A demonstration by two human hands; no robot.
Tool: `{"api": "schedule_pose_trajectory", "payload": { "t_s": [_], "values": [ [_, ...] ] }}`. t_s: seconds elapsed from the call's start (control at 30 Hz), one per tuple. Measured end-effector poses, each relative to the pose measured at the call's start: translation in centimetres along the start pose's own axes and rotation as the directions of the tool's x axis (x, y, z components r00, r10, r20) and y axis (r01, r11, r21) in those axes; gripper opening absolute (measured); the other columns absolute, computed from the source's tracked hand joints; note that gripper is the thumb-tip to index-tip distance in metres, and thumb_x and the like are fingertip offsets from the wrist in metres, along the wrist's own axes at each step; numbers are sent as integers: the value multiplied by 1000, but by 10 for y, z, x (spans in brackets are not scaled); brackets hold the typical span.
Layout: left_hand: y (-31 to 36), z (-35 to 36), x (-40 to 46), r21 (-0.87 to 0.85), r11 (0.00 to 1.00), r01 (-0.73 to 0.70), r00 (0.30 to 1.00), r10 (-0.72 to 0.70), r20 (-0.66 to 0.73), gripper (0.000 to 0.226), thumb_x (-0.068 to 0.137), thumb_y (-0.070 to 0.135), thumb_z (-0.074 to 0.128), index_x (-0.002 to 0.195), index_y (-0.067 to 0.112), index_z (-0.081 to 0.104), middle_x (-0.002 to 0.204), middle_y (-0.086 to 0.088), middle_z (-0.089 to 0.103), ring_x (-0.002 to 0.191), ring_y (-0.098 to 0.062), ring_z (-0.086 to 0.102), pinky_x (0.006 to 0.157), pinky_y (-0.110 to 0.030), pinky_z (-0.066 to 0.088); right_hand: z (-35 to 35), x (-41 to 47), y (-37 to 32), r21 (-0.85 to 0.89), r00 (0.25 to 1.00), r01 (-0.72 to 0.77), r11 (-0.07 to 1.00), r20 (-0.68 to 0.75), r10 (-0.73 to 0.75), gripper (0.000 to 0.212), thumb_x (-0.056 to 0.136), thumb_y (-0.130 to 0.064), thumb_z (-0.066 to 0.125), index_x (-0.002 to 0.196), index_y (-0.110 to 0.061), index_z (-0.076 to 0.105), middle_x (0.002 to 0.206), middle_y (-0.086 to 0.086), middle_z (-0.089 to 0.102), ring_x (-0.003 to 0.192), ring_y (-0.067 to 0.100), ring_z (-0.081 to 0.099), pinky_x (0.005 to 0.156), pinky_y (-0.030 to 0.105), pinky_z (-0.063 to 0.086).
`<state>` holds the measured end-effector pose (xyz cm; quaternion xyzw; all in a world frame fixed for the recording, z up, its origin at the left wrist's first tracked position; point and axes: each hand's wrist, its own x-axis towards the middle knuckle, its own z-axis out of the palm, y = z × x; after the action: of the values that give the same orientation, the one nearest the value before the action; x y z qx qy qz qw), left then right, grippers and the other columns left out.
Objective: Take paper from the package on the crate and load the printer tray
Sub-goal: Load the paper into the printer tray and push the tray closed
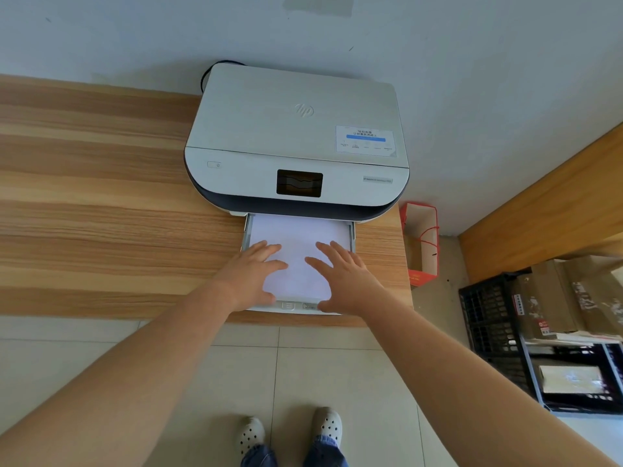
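A white printer stands on a wooden table against the wall. Its tray is pulled out toward me at the front and holds a stack of white paper. My left hand lies flat on the left half of the stack, fingers spread. On the right half rests my right hand, also flat with fingers apart. Neither hand grips anything. At the far right a brown paper package lies on a black crate.
A red and white paper bag stands on the floor between the table's right end and the crate. A wooden panel runs along the right wall. Tiled floor and my feet are below the table's front edge.
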<state>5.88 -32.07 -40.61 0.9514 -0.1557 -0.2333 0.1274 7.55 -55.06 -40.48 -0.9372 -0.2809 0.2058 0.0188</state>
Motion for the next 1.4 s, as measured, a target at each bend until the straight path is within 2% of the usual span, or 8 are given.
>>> {"api": "schedule_pose_trajectory", "payload": {
  "t_s": [0.17,0.33,0.47,0.67,0.87,1.13,1.4],
  "values": [
    [1,3,1,58,998,-11,1000,10,13,71,87,35,63,148,32,26,162,7,3,148,-14,-3,118,-36,12,4,4,6,-54,999,52,997,-12,-53,93,83,-52,65,153,-29,9,163,2,-4,149,25,-10,118,42,-4],
    [-1,7,1,79,997,-3,1000,2,16,78,83,37,67,149,33,24,162,6,0,148,-14,-5,119,-37,11,11,0,9,-65,999,34,997,8,-34,98,82,-57,62,154,-30,0,163,3,-10,148,27,-16,119,47,-6],
    [0,11,-3,84,996,-2,999,-3,53,86,79,42,70,149,34,21,161,8,-6,147,-13,-11,119,-36,7,18,-4,12,-101,999,29,994,18,-27,103,80,-66,59,153,-31,-5,162,4,-14,146,29,-20,115,47,-13],
    [3,16,-8,101,995,-15,999,11,39,85,81,41,69,150,35,18,161,9,-8,147,-12,-12,119,-35,8,21,-12,11,-75,999,46,996,6,-46,98,82,-64,57,153,-32,-4,162,2,-14,146,27,-21,112,45,-17],
    [8,12,-9,139,990,-39,998,33,48,75,87,38,60,150,33,19,161,9,-9,147,-12,-10,119,-34,7,17,-11,12,-9,999,38,999,-10,-38,90,84,-58,59,153,-30,8,163,-1,-4,149,22,-11,116,40,-9],
    [2,16,-10,94,995,-39,997,33,64,64,89,37,57,147,28,30,162,7,3,148,-13,3,119,-32,18,21,-20,3,72,999,-33,997,43,30,81,87,-50,57,153,-30,14,163,-4,-2,149,19,-4,118,43,17],
    [0,17,-15,117,992,-49,998,43,53,67,89,36,56,149,28,26,162,7,-1,148,-13,0,119,-33,19,18,-24,-2,58,999,-36,998,41,34,78,88,-49,56,153,-29,16,163,-2,0,149,20,-3,118,43,17]
  ]
}}
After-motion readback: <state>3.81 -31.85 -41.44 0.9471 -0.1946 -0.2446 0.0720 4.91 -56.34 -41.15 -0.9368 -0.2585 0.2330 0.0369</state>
